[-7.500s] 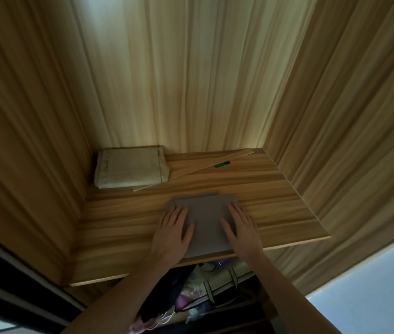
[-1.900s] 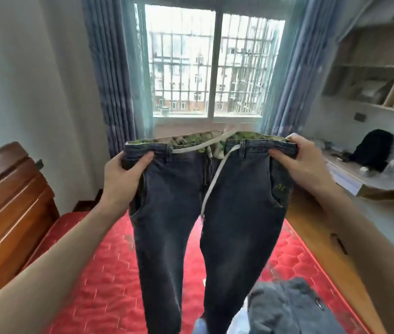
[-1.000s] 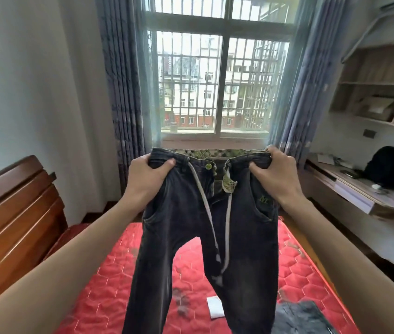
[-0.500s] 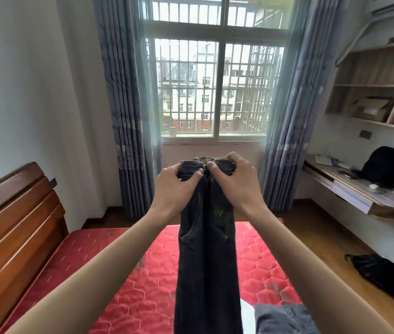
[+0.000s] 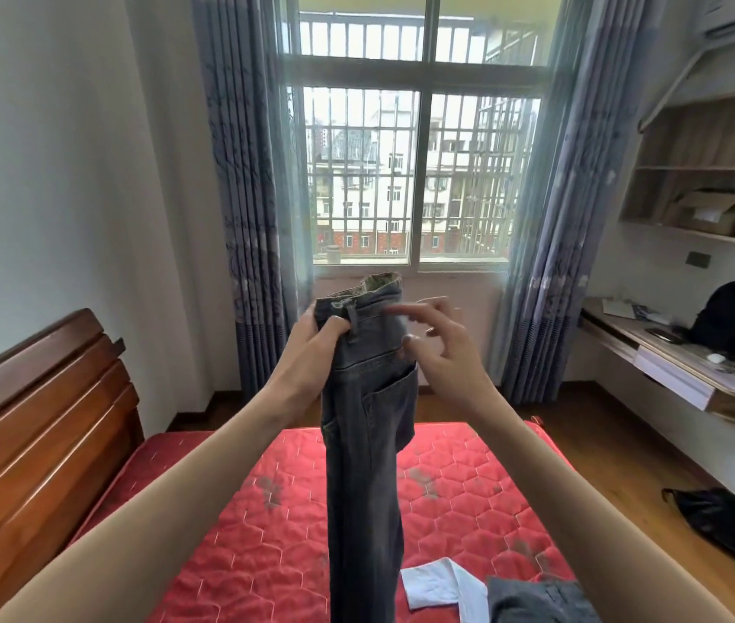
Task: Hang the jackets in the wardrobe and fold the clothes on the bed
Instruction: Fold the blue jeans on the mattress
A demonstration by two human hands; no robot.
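A pair of dark grey jeans (image 5: 363,465), folded lengthwise leg on leg, hangs in front of me above the red quilted mattress (image 5: 266,532). My left hand (image 5: 311,348) grips the waistband at its left edge. Beside the waistband on the right is my right hand (image 5: 437,344), fingers spread and blurred, its thumb near the denim by the back pocket. A white garment (image 5: 442,589) and a grey garment (image 5: 536,600) lie on the mattress at the lower right.
A wooden headboard (image 5: 33,420) stands at the left. A barred window (image 5: 410,173) with blue curtains is ahead. At the right are a wall desk (image 5: 680,375) with a black backpack (image 5: 732,321), shelves above, and a black bag (image 5: 725,523) on the floor.
Both hands had pinched the two waistband ends together. Now the left hand alone holds the folded jeans and the right hand has let go, fingers spread beside them.
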